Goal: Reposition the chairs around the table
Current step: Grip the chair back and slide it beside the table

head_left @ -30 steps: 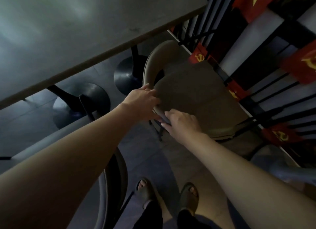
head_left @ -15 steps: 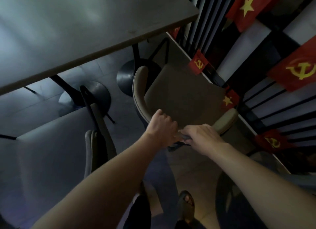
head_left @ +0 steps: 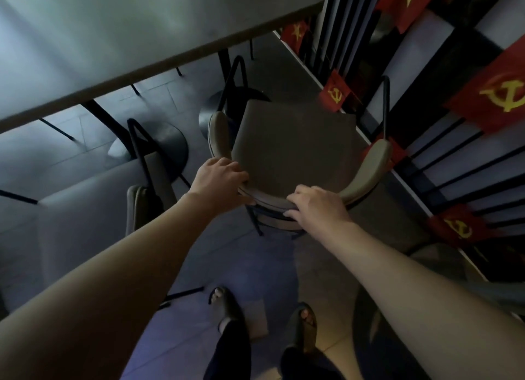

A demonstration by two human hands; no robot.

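While both hands clamp the curved backrest of the chair (head_left: 289,149), I stand directly behind it, seat facing the table (head_left: 119,36). My left hand (head_left: 220,178) wraps the rail at its left bend, fingers (head_left: 227,163) curled over the top; my right hand (head_left: 315,206) grips the rail's middle, fingers hooked underneath — a two-point hold that, I judge, keeps the frame from swivelling as it is steered. The chair sits just short of the table edge, close to the railing (head_left: 443,163) hung with red flags. A second chair (head_left: 85,209) stands just to the left, so the gap looks tight.
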